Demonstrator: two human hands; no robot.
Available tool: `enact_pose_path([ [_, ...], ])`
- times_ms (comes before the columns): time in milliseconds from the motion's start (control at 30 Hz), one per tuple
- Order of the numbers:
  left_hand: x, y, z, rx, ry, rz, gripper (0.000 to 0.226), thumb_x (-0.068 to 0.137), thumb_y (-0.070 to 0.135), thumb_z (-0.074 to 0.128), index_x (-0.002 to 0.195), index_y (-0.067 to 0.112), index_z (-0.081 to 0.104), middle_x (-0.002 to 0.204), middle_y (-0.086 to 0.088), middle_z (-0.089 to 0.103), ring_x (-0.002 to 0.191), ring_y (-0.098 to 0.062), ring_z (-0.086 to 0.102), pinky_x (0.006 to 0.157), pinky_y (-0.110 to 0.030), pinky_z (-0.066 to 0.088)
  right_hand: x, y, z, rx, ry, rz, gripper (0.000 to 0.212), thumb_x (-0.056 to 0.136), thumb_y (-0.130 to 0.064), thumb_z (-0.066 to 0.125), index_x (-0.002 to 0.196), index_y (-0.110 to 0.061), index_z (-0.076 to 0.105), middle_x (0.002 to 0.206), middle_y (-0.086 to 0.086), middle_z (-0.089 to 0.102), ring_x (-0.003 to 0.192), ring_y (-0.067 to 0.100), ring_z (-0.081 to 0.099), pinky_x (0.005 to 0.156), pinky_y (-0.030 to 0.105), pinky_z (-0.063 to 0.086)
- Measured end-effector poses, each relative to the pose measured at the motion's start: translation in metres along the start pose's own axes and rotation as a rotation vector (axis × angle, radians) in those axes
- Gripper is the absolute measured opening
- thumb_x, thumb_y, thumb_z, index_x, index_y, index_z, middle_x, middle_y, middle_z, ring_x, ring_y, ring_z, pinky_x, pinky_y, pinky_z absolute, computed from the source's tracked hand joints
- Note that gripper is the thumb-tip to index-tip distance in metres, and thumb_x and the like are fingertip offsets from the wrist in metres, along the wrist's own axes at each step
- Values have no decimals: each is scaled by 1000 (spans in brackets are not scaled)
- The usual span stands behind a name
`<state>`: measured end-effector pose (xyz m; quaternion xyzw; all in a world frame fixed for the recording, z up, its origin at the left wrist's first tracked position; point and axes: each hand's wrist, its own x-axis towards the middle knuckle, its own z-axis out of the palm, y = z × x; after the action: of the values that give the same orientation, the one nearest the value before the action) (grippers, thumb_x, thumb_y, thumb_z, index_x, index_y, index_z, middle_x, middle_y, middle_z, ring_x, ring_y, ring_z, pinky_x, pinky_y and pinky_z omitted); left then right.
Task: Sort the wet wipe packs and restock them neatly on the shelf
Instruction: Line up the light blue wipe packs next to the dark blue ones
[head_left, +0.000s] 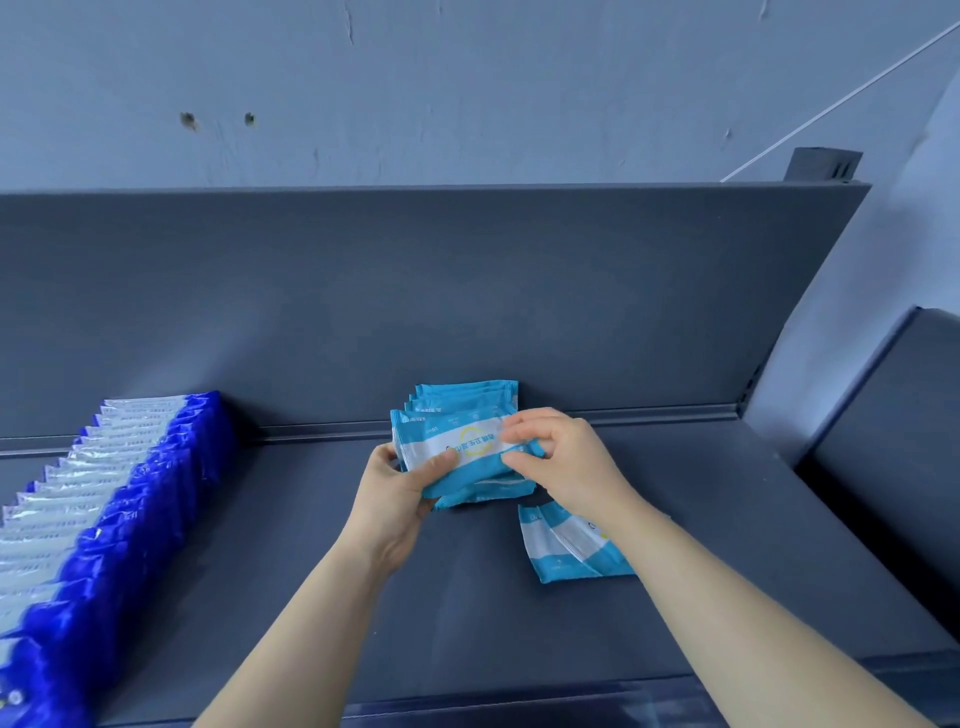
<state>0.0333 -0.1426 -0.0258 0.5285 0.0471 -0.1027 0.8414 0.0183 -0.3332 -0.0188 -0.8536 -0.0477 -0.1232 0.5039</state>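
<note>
Both grips clamp the teal wipe pack (467, 444), left hand (395, 499) and right hand (563, 457) at opposite ends.

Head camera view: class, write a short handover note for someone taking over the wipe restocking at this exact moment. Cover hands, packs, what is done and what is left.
Left hand: grips the left end of the held packs, which are light blue.
Right hand: pinches their right end.
Done: the dark-blue row stands along the left side of the shelf. A short light-blue row stands against the back panel.
Left: add the held packs to that short row, then the loose packs lying flat under the right forearm.
</note>
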Motion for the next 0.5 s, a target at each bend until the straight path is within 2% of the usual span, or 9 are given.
enact_pose_path([
  [100, 0, -2, 0, -12, -11, 11, 24, 93, 10, 59, 116, 3, 57, 112, -11, 70, 92, -22, 71, 74, -31, 60, 3, -3, -1, 126, 111, 101, 31, 75, -7, 74, 95, -31, 68, 111, -10, 63, 100, 7, 63, 85, 24, 53],
  [167, 2, 1, -2, 5, 17, 29, 19, 98, 15, 52, 110, 4, 61, 109, -11, 71, 91, -21, 71, 75, -31, 60, 9, -5, -8, 233, 195, 189, 35, 75, -2, 71, 101, -24, 63, 107, -6, 65, 98, 7, 63, 81, 22, 53],
  [200, 3, 4, -4, 25, 37, 43, 19, 99, 15, 50, 109, 5, 61, 106, -11, 72, 90, -23, 71, 75, -33, 60, 12, -6, -12, 312, 207, 227, 37, 76, 0, 70, 104, -21, 59, 105, -2, 66, 98, 11, 65, 81, 27, 55],
  [267, 5, 11, -8, 100, 57, 62, 20, 101, 18, 47, 111, 7, 59, 103, -12, 73, 91, -29, 71, 77, -42, 60, 18, -9, -21, 460, 166, 261, 42, 77, 5, 68, 111, -16, 53, 103, 5, 68, 94, 19, 67, 80, 34, 58],
  [333, 8, 20, -10, 212, 52, 80, 22, 101, 23, 45, 113, 9, 58, 104, -13, 72, 91, -33, 71, 80, -49, 57, 22, -15, -26, 499, 94, 243, 46, 78, 6, 68, 116, -15, 51, 99, 9, 68, 86, 21, 65, 76, 35, 56],
  [400, 10, 29, -9, 281, 29, 93, 24, 101, 26, 46, 112, 9, 58, 104, -13, 72, 90, -32, 71, 80, -49, 57, 27, -22, -27, 491, 9, 203, 43, 80, 3, 69, 115, -17, 53, 97, 10, 70, 81, 21, 66, 73, 35, 55],
  [500, 10, 41, 0, 331, -105, 81, 23, 98, 27, 53, 111, 9, 60, 103, -13, 72, 91, -33, 71, 80, -46, 58, 34, -34, -21, 422, -159, 147, 41, 80, -1, 72, 113, -17, 55, 98, 7, 72, 82, 20, 69, 78, 36, 56],
])
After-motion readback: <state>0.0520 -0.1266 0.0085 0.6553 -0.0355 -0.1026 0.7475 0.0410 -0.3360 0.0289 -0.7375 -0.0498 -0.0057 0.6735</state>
